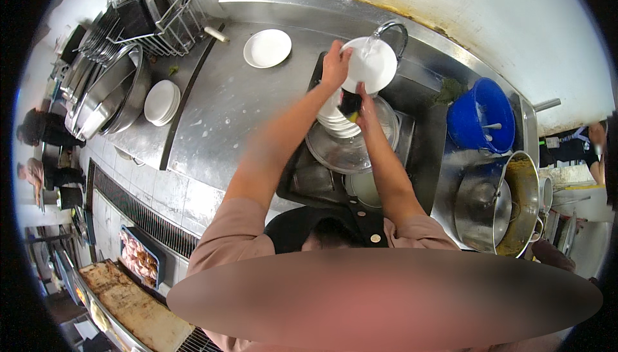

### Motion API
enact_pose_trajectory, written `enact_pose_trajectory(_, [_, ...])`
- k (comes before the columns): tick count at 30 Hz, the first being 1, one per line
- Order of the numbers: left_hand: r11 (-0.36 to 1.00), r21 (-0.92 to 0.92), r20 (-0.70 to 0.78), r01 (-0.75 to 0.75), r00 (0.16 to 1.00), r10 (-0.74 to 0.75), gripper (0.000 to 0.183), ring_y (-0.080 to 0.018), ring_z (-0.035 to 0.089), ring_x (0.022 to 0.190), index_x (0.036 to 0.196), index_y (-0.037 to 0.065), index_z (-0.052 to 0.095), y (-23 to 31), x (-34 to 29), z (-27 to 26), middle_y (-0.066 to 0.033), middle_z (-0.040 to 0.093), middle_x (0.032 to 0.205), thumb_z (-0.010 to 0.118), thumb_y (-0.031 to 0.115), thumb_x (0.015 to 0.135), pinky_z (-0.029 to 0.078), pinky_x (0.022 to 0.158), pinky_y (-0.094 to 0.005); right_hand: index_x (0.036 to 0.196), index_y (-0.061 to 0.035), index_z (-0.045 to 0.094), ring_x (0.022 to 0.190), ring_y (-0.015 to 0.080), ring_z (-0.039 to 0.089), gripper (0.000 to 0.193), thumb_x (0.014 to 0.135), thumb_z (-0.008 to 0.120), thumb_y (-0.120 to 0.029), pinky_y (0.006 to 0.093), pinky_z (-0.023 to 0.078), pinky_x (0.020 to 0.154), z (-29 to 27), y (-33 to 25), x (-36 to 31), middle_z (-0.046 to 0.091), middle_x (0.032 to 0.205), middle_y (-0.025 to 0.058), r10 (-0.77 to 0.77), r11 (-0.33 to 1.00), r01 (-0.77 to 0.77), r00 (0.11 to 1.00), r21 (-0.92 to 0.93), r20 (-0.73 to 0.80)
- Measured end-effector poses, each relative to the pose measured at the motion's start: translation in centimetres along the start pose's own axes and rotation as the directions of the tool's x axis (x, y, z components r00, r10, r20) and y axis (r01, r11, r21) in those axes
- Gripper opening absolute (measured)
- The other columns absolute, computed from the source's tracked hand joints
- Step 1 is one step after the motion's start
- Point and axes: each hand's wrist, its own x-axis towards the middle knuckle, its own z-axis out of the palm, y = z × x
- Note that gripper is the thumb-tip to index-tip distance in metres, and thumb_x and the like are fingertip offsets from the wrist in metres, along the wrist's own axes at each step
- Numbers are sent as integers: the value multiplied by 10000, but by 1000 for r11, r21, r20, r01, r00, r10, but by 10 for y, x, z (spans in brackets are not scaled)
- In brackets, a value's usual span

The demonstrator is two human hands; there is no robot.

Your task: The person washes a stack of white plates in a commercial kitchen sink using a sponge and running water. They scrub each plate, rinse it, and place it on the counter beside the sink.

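Note:
Under the faucet [394,25], my left hand [335,66] grips the left edge of a white plate [376,65], which is tilted beneath the spout. My right hand [368,110] is closed just below the plate's lower edge, its thumb near the rim. In it is a dark sponge [350,103] with a bit of yellow at the bottom. Beneath my hands, a stack of white plates [340,126] sits in a wide metal bowl [387,149] in the sink. The fingers of my right hand are partly hidden.
On the counter [219,107] to the left lie a single white plate [267,48] and a plate stack [161,102]. Beyond are large metal bowls [122,94] and a wire rack [170,39]. A blue bucket [460,120] and a big soiled pot [524,184] stand right.

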Motion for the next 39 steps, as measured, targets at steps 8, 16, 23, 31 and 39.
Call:
enact_pose_trajectory(8, [948,-253,-238,195,937,-256,426,-294,575,880,1169,-50,374,-65,-45,-45,-221,537,1034,555,84,807,453,784,-347,961,104,569,840,280,579,498,823,570,-374,370,428,761,26,1,33,618,891,181,-509,627,233,845,-743,-165])
enact_pose_trajectory(16, [999,-43,-257,-1,966,-10,340,-192,582,815,1111,2,495,-83,-56,-152,-122,596,931,577,112,800,464,679,-295,1034,-58,581,820,425,561,387,774,587,-344,454,442,721,59,-35,51,593,852,256,-475,-226,464,715,-857,513])
enact_pose_trajectory(23, [919,-392,-742,40,576,-342,298,-260,593,799,1081,-19,445,-118,-62,-345,-156,550,964,536,73,812,550,531,-361,1168,-76,525,1084,329,502,587,696,632,-407,394,407,917,51,-12,43,514,1175,188,10,-696,-131,981,-706,-192])
enact_pose_trajectory(31, [732,-653,-630,195,398,-667,523,-375,542,913,1199,-37,344,-179,-65,-454,-219,479,1089,598,184,799,504,701,-485,1175,-96,493,1081,294,512,765,566,757,-476,368,449,878,42,-5,38,486,1214,149,-84,-687,-239,964,-686,-252])
enact_pose_trajectory(39, [459,615,-787,642,454,419,471,-263,564,825,1174,-28,458,-157,-41,-341,-148,560,984,612,155,768,454,727,-344,1153,-57,434,1020,344,536,629,654,701,-332,414,442,857,0,-8,52,543,1093,217,-204,-447,-268,959,-853,-195])
